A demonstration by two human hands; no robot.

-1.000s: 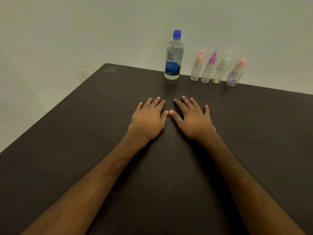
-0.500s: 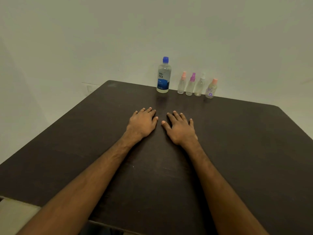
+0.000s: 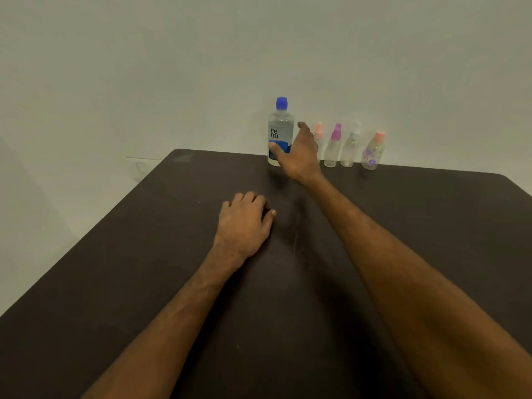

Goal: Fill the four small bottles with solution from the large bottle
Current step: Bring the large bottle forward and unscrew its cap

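Brown, almost black, the surface fills the head view. Everything the task needs stands in one row at its far edge, against the pale wall. The large bottle is at the left end of that row. It is upright, its long axis vertical, with its blue cap on and clear liquid showing above the label. To its right stand the four small bottles: a peach-capped one mostly hidden behind the reaching fingers, a purple-capped one, a white-capped one and a rounder flowered one. All four are capped and look empty, so by my reading no filling has begun.

The right grip reaches to the large bottle from its right side, spread wide in a C. The thumb crosses in front of the lower label, and the fingers stand up between the large bottle and the first small bottle. It has hold of nothing yet; whether the thumb touches the label I cannot tell. The bottle lies just left of the palm, so the closing should go sideways round the upright body, below its middle. The gap to the peach-capped neighbour is narrow, and the fingers could knock that one over.

The left grip rests knuckles-up on the surface, well short of the row, fingers loosely curled and holding nothing. It is the farther of the two from the bottle and would likely serve for the cap.
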